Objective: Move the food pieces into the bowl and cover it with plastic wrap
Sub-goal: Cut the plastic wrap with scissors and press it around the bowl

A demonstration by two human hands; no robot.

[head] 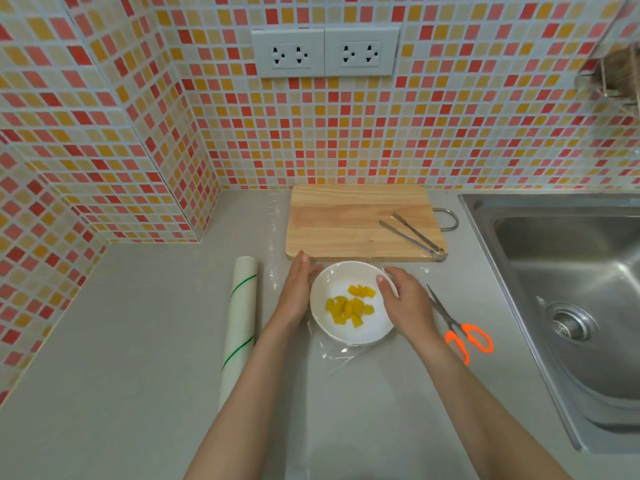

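- White bowl [351, 303] sits on the grey counter [138, 341] between both hands, yellow food pieces [349, 306] piled inside it.
- Left hand [296, 296] lies flat along the bowl's left rim, fingers straight and together, pointing away from the person; palm faces the bowl, nothing gripped that can be seen.
- Right hand [403, 299] cups the bowl's right rim, fingers curled over the edge, thumb tip over the inside of the rim.
- Clear plastic wrap [332, 356] shows as a shiny wrinkled sheet on the counter under and just in front of the bowl, between the forearms; whether it already covers the bowl's top cannot be told, and whether either hand pinches it cannot be told.
- Wrap roll [240, 323], white with green stripes, lies just left of the left forearm, running along it.
- Scissors [457, 327] with orange handles lie just right of the right hand, blades toward the wall.
- Wooden cutting board [346, 220] lies beyond the fingertips, near the tiled wall; no food left on it.
- Metal tongs [414, 235] rest on the board's right part, beyond the right hand.
- Steel sink [571, 289] is well right of the right hand.
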